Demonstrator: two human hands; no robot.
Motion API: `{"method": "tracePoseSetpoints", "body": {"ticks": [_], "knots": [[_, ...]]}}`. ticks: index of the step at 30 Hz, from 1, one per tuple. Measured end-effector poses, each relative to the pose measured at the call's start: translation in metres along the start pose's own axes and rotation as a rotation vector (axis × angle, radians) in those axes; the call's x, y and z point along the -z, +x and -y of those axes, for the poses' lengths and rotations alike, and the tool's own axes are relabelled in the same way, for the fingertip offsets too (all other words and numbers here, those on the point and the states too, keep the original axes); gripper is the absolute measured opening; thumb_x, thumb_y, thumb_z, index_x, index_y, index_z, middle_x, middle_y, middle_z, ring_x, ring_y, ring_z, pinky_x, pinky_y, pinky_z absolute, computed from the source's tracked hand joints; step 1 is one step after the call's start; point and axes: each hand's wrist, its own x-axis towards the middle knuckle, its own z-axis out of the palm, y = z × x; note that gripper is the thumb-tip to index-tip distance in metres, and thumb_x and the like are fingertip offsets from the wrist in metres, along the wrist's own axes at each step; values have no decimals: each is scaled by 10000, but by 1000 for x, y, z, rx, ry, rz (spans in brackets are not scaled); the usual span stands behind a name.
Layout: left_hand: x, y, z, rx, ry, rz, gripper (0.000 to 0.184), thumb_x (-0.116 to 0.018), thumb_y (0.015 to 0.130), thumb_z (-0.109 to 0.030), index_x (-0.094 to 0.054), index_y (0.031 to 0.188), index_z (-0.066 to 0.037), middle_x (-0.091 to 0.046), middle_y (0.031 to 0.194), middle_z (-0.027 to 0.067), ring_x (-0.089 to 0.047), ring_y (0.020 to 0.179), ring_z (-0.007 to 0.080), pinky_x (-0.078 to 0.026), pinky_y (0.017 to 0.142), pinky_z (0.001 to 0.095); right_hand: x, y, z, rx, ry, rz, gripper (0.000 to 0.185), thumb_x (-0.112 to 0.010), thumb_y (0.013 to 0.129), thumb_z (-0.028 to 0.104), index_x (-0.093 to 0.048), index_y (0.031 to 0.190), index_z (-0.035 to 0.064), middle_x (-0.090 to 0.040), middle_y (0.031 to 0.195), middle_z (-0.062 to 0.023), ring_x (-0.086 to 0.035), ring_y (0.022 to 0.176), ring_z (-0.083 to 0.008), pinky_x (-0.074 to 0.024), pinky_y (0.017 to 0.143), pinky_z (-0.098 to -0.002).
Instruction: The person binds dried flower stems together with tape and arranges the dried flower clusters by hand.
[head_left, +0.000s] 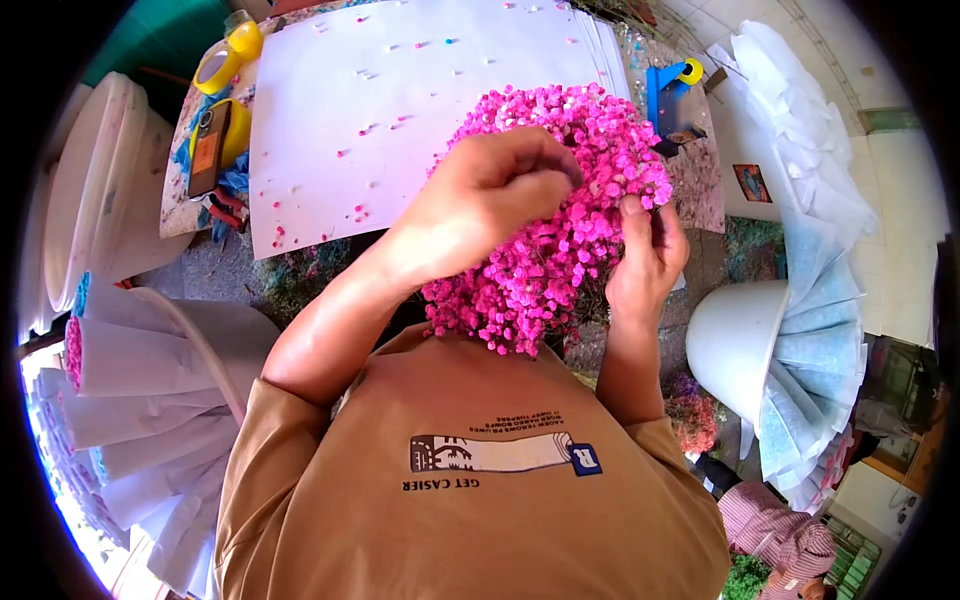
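Observation:
A large bunch of small bright pink flowers [530,270] stands in front of my chest, over the near edge of a big white paper sheet [330,90]. Over the upper left of the bunch, my left hand [505,195] has its fingers curled together among the blossoms; whatever is between the fingertips is hidden. My right hand [645,255] is at the bunch's right side, thumb and fingers bent around its edge, touching the flowers. The stems below are mostly out of sight. Loose pink and white blossoms are scattered on the paper.
Yellow tape rolls [217,70], a phone [207,150] and red-handled pliers [226,212] lie at the table's left. A blue tape dispenser [668,100] stands at its right. White buckets [735,330] with wrapped bundles flank me. Another person [775,530] is at the lower right.

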Motion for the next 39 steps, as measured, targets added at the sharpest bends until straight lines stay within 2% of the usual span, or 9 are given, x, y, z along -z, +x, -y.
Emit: {"method": "tracePoseSetpoints", "body": {"ticks": [7,14,19,24,29,30,31,34,39], "knots": [[-19,11,5,-155,633,-98,188,-717,932,-82,-684,1096,4,-645,828,-15,-566,738,55,-480,657,246,-9,-2,11,105,-97,60,166,-696,973,88,-694,1105,-13,-683,975,13,-566,858,-60,-458,760,-224],[2,7,-12,182,-281,-2,176,-606,995,-147,-687,1048,1,-641,872,-18,-554,792,62,-459,710,235,-4,-4,12,123,-191,107,204,-716,952,84,-695,1125,-23,-709,951,-14,-587,845,-75,-484,768,-241],[-13,11,-10,-45,498,-58,226,-711,925,-137,-711,1073,34,-679,869,65,-570,734,103,-486,668,287,-5,-8,5,143,-227,121,232,-722,939,59,-694,1154,-24,-720,981,-31,-607,868,-83,-504,789,-254],[-17,9,0,-221,631,-107,161,-721,914,-76,-692,1023,39,-693,866,80,-592,746,98,-495,664,291,-5,-8,2,132,-171,133,251,-721,938,47,-689,1176,-28,-720,1004,-41,-614,876,-90,-507,798,-255],[5,0,11,-102,-134,-156,95,-596,986,-113,-623,991,-23,-605,829,19,-492,641,63,-403,561,230,-5,-10,7,70,-160,120,234,-717,945,46,-689,1165,-28,-705,994,-18,-594,858,-73,-493,775,-238],[27,-8,8,53,-631,-62,160,-575,998,-186,-614,946,-40,-578,781,32,-387,560,67,-301,490,240,-2,-10,9,64,-181,135,204,-716,942,40,-690,1134,-24,-688,968,3,-574,840,-59,-480,757,-225],[28,-12,0,108,-507,-127,365,-495,1020,-395,-573,923,-52,-554,778,58,-329,533,73,-256,460,243,-2,-10,8,59,-177,138,204,-716,942,40,-690,1134,-24,-688,968,3,-574,840,-59,-480,757,-225],[34,-22,1,97,-508,-56,322,-536,1027,-333,-616,961,-28,-549,764,34,-326,542,49,-239,468,228,-2,-11,6,55,-153,128,179,-711,939,34,-691,1110,-16,-675,942,13,-554,819,-47,-464,735,-217],[27,-21,-2,147,382,-48,209,-689,946,-82,-709,1115,38,-718,883,72,-641,822,93,-524,727,278,-5,-13,8,74,-204,142,188,-719,933,43,-693,1111,-13,-676,943,15,-558,824,-51,-468,743,-220]]}}
